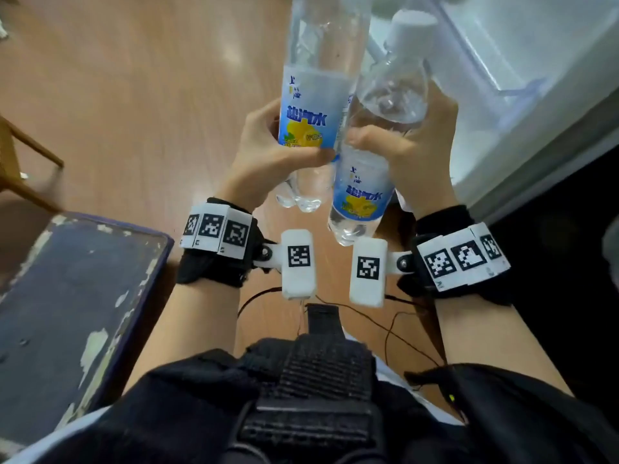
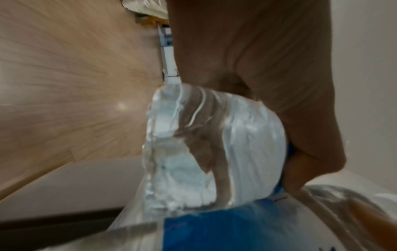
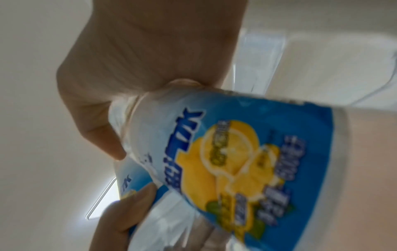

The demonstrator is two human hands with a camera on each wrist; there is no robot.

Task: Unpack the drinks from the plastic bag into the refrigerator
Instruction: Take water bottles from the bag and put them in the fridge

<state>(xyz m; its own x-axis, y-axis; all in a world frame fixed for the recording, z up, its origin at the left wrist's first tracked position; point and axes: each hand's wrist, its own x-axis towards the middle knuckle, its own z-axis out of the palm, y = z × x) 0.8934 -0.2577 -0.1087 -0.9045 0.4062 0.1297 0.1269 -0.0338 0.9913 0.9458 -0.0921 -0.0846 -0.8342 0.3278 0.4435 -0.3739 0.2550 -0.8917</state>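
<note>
Two clear drink bottles with blue and yellow lemon labels are held up side by side in the head view. My left hand (image 1: 268, 142) grips the left bottle (image 1: 315, 95) round its label. My right hand (image 1: 412, 145) grips the right bottle (image 1: 371, 182) just above its label, white cap pointing away. The two bottles touch. The left wrist view shows the clear bottle base (image 2: 206, 152) against my left hand (image 2: 279, 76). In the right wrist view the lemon label (image 3: 247, 161) fills the frame beside my right hand (image 3: 133, 76). The open refrigerator (image 1: 522, 61) lies to the upper right. No plastic bag is in view.
A worn dark blue stool or table top (image 1: 73, 316) sits at the lower left. A wooden chair leg (image 1: 30, 145) stands at the left edge. Wood floor (image 1: 150, 78) lies ahead. The refrigerator's white lower edge (image 1: 536, 169) runs diagonally on the right.
</note>
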